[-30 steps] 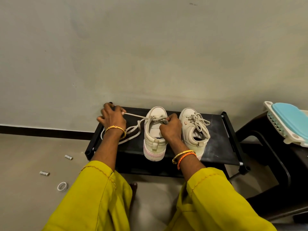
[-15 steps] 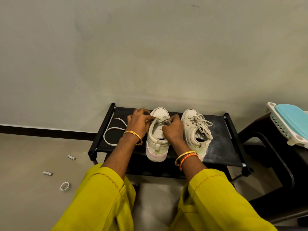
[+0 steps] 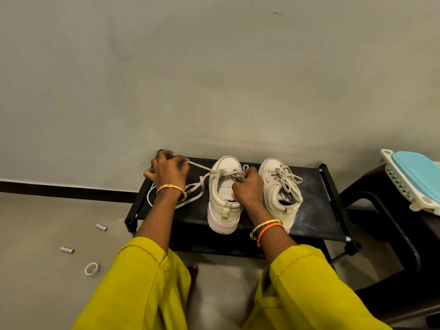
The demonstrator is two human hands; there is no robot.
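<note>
On the rack (image 3: 316,210), left hand (image 3: 167,176) grips the tight lace (image 3: 202,168), right hand (image 3: 248,189) pinches it (a hard tug could tip the shoe (image 3: 222,198)).

Shoelace (image 3: 200,166) end vanishes inside left hand (image 3: 166,173); other end hidden under right hand (image 3: 248,186), which pinches it & covers left sneaker (image 3: 222,201) eyelets. Right forearm hides the near heel corner of right sneaker (image 3: 281,194). Basket (image 3: 409,179), far right: cut off by frame edge. Floor tubes (image 3: 102,227), left: labels too small to read. Sleeves (image 3: 142,287) cropped at bottom.
</note>
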